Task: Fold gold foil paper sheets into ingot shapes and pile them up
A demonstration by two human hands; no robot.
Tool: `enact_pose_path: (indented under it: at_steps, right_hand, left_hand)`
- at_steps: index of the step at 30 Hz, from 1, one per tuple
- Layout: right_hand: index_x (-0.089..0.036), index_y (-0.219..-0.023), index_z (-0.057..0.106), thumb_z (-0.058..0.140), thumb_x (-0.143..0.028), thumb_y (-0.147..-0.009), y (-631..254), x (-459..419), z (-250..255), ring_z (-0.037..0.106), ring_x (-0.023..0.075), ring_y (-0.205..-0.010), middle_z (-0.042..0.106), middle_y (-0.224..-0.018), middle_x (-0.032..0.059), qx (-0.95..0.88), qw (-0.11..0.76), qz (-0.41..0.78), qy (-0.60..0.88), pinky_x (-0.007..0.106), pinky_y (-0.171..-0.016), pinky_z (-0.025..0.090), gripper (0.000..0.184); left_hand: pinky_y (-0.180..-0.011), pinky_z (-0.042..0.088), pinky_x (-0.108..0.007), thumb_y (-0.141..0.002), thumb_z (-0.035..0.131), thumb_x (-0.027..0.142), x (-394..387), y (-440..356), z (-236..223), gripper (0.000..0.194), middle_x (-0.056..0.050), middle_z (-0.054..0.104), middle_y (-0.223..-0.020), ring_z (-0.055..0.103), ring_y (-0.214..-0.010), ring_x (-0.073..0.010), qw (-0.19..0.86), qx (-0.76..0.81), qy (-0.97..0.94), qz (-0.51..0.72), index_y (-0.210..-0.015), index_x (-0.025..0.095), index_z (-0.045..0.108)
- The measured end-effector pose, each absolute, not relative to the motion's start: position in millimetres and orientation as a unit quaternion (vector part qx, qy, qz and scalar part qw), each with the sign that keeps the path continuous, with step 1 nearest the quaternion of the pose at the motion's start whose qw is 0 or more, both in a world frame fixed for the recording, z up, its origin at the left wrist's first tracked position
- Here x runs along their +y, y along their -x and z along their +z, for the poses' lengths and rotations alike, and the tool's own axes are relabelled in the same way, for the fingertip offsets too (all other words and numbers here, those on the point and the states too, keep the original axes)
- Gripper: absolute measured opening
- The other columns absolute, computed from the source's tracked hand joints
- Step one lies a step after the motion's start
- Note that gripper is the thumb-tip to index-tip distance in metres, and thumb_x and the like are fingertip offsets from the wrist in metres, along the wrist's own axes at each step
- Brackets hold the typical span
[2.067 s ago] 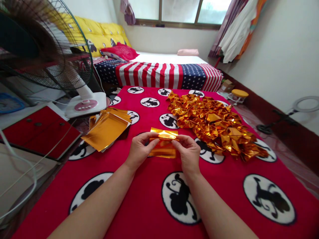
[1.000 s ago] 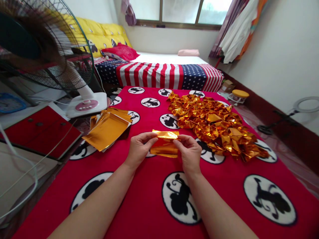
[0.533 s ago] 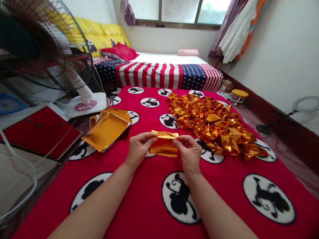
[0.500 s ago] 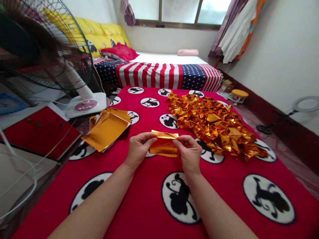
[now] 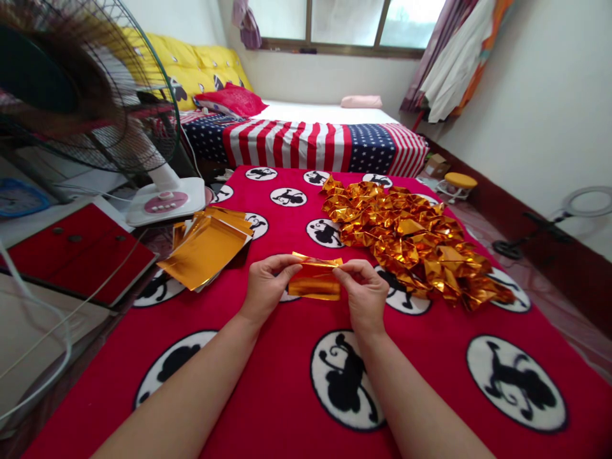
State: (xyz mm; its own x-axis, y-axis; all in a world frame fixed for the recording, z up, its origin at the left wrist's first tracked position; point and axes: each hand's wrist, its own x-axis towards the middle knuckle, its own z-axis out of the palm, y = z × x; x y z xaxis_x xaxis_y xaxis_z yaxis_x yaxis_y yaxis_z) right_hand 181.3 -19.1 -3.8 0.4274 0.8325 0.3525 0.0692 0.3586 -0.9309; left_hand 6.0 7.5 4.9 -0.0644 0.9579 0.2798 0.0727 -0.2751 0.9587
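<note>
Between my two hands is a sheet of gold foil paper [image 5: 315,280], with a crease running across its upper part. My left hand [image 5: 268,284] pinches its left end between thumb and fingers. At the right end, the thumb and fingers of my right hand [image 5: 364,290] are closed on it in the same way. The lower flap of the sheet hangs toward me, just over the red cloth. To the left lies a loose stack of flat gold foil paper [image 5: 205,248]. A heap of folded gold foil pieces [image 5: 406,236] spreads out on the right.
A red cloth [image 5: 272,382] with monkey prints covers the surface under my hands. An electric fan [image 5: 165,197] stands at the left, near a red panel [image 5: 71,255]. Beyond is a bed [image 5: 306,143] with a striped cover. A yellow stool [image 5: 459,182] stands on the floor at right.
Both hands have shifted very slightly apart, still pinching the foil paper's ends. The upper strip beyond the crease looks narrower and more tilted than before. The stack and heap have not changed.
</note>
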Motion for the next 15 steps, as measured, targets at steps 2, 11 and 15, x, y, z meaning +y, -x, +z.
enact_pose_path:
  at_steps: [2, 11, 15]
  right_hand:
    - [-0.019, -0.072, 0.069, 0.077, -0.027, -0.073, -182.3, -19.4, -3.5, 0.057, 0.0159, -0.078, 0.062, -0.08, 0.0011, -0.469, 0.68, 0.254, 0.503, 0.03, -0.074, 0.045, 0.011]
    - [-0.02, -0.076, 0.07, 0.075, -0.028, -0.076, -179.1, -24.8, 3.5, 0.065, 0.0208, -0.086, 0.072, -0.087, 0.0039, -0.468, 0.67, 0.258, 0.515, 0.038, -0.086, 0.048, 0.009]
    - [-0.019, -0.075, 0.069, 0.074, -0.025, -0.078, -176.0, -26.8, 5.6, 0.065, 0.0185, -0.079, 0.072, -0.082, 0.0025, -0.467, 0.674, 0.259, 0.511, 0.034, -0.08, 0.049, 0.008]
  left_hand:
    - [-0.07, 0.059, -0.027, -0.072, 0.077, 0.027, 8.0, -6.0, 4.4, 0.014, -0.005, 0.077, -0.08, 0.072, -0.072, -0.0184, 0.387, 0.457, -0.563, 0.569, -0.08, 0.016, 0.077]
    - [-0.066, 0.055, -0.024, -0.073, 0.075, 0.025, 8.9, -4.9, 2.9, 0.01, -0.003, 0.076, -0.076, 0.068, -0.067, -0.0155, 0.373, 0.453, -0.577, 0.568, -0.079, 0.017, 0.077]
    - [-0.067, 0.051, -0.023, -0.074, 0.075, 0.024, 10.9, -3.1, 5.5, 0.006, -0.004, 0.071, -0.084, 0.065, -0.078, -0.0155, 0.286, 0.441, -0.632, 0.569, -0.076, 0.019, 0.076]
